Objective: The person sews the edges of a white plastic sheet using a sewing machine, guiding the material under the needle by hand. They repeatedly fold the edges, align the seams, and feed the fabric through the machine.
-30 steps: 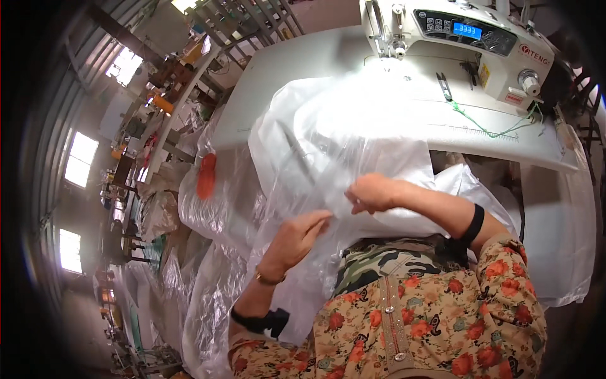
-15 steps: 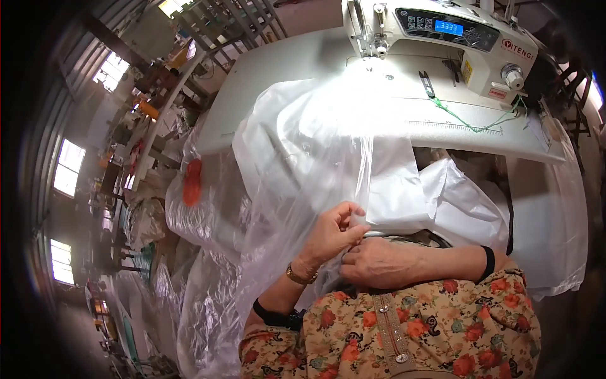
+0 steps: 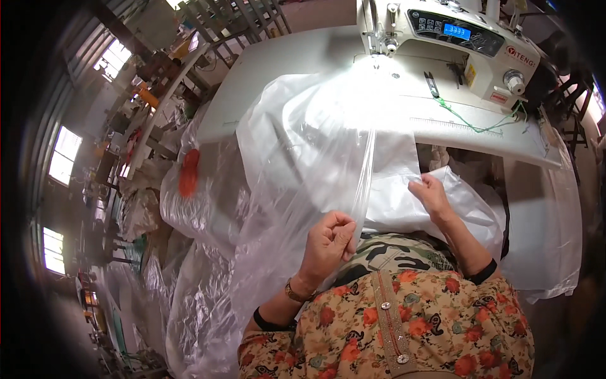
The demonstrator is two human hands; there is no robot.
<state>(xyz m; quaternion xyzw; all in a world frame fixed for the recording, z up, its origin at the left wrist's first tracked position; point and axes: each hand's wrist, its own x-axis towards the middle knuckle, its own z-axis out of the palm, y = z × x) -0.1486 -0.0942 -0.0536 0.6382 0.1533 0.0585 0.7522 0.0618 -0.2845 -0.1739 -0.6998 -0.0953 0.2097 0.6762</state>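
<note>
One large sheet of thin, clear plastic film [image 3: 315,145] is draped from the white sewing table [image 3: 297,63] down toward the person's lap, with a long crease running through its middle. Two bare hands are seen on it. The left hand [image 3: 329,243] is curled closed, its fingers pinched on the lower end of the crease, just above the lap. The right hand [image 3: 430,192] is laid on a white, opaque woven plastic piece [image 3: 404,208] that lies under the film's right side; its fingers are bent and pressed together at that piece's upper edge, though whether anything is pinched between them cannot be told. The two hands are held apart, left lower than right.

One white industrial sewing machine [image 3: 454,38] with a lit blue display is stood at the far edge of the table, the top of the film reaching its needle area. One green thread [image 3: 480,123] is trailed across the table to the right of the film. One small dark tool [image 3: 432,83] is laid near the machine base. More heaps of clear plastic [image 3: 202,196] are piled to the left, one orange patch [image 3: 188,172] showing among them.
</note>
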